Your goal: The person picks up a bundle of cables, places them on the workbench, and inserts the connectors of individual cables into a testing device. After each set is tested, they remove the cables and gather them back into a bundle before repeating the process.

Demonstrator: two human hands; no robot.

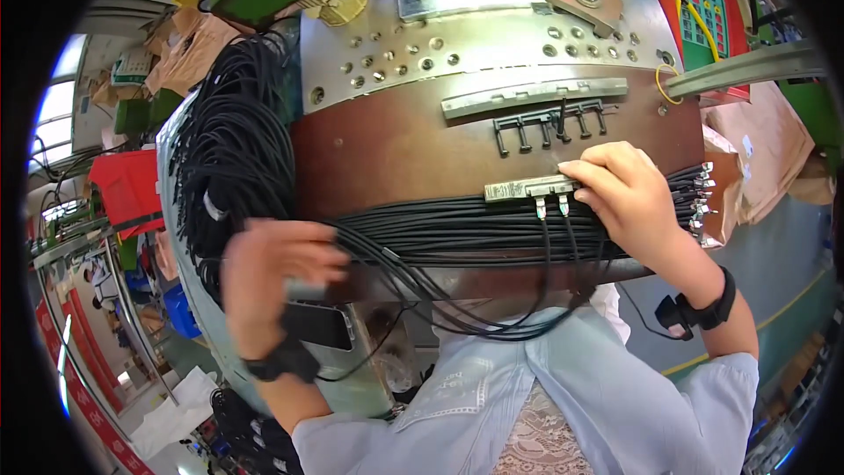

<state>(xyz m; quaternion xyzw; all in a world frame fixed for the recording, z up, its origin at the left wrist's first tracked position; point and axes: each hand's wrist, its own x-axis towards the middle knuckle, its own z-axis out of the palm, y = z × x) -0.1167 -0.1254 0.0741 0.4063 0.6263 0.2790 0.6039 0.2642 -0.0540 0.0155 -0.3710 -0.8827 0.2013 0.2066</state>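
Metal bar [517, 190]: toward the near edge of the surface [378, 149], right end pinched by right hand [622, 189]. Left hand [274, 268]: blurred, by near left corner, grip indeterminable. Beyond far right corner: green control panel [702, 22], markings illegible.

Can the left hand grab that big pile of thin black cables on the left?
Probably yes: the left hand, though blurred, looks empty and is close to the lower end of the big pile of thin black cables, and nothing seems to block its way.
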